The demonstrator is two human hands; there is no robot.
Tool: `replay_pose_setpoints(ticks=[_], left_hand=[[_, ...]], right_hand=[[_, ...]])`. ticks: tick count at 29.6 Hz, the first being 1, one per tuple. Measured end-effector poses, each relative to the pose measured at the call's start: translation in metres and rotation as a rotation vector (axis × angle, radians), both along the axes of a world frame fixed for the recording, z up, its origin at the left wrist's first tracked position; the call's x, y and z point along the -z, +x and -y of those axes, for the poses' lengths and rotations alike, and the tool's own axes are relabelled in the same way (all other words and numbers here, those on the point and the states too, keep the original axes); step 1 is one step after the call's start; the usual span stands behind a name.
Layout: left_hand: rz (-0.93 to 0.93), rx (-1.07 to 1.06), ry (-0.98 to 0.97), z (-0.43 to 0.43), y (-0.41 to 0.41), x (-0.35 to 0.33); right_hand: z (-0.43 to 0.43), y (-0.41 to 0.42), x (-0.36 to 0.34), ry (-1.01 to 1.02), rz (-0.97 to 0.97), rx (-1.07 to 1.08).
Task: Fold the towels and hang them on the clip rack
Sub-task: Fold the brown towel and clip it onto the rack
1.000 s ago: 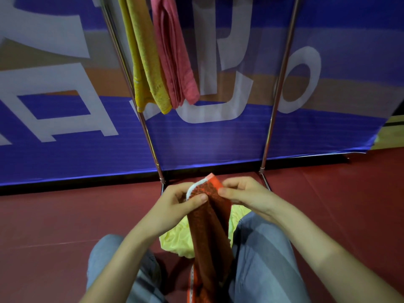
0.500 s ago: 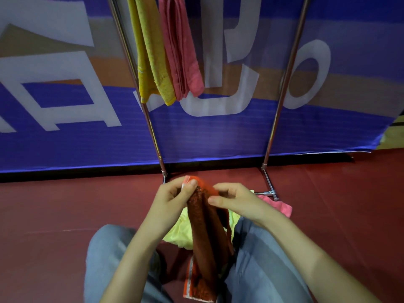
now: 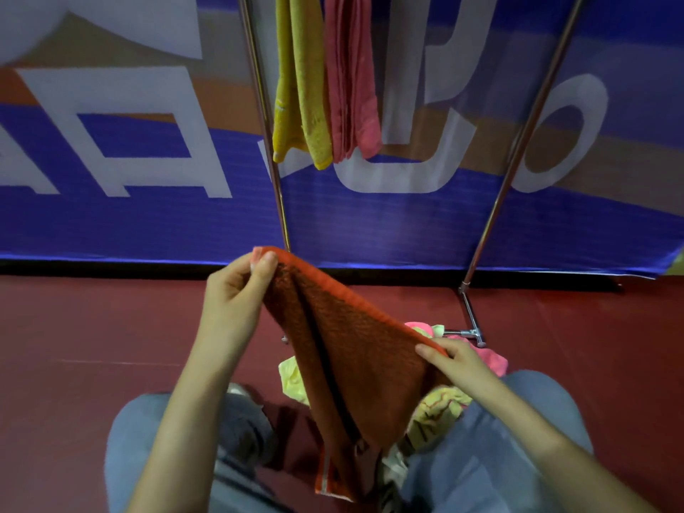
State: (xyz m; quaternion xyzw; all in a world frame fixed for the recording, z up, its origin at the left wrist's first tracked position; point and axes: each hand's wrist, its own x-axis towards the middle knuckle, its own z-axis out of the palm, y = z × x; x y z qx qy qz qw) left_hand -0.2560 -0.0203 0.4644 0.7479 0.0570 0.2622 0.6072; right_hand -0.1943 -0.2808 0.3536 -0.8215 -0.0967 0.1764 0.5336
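An orange-red towel (image 3: 355,349) is stretched between my hands above my knees, folded double, its lower end hanging down between my legs. My left hand (image 3: 237,294) pinches one top corner, raised. My right hand (image 3: 451,359) grips the other end of the top edge, lower and to the right. A yellow towel (image 3: 301,98) and a pink towel (image 3: 351,87) hang folded from the rack, whose top is out of view. The rack's two metal legs (image 3: 496,216) stand in front of me.
A heap of loose towels, pale yellow (image 3: 292,377) and pink (image 3: 492,359), lies on the dark red floor (image 3: 92,346) behind the orange-red one. A blue banner wall (image 3: 148,224) runs behind the rack. My knees in grey-blue trousers (image 3: 488,457) frame the lower view.
My hands have moved apart: the left rose, the right slid down to the right along the towel's edge, spreading the bunched towel into a wide fold.
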Motion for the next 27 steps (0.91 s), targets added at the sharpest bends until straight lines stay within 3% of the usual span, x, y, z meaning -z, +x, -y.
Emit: replay_pose_setpoints(ticks=[3,6,11,21,27], left_hand=[[-0.011,-0.026,0.059,-0.008,0.002,0.007],[-0.073,-0.033,0.081,0.006,0.003,0.022],[-0.108,0.121,0.035,0.051,-0.005,0.038],[-0.11,0.205,-0.13,0.079,-0.019,0.042],[-0.094,0.222,-0.136,0.085,-0.024,0.036]], right_hand=[[-0.005,0.007,-0.013,-0.028,0.003,0.06],[-0.021,0.01,-0.031,-0.004,-0.118,0.127],[-0.047,0.003,-0.06,0.305,-0.384,0.206],[-0.058,-0.016,-0.101,0.54,-0.148,0.285],[-0.055,-0.036,-0.107,0.53,-0.066,0.209]])
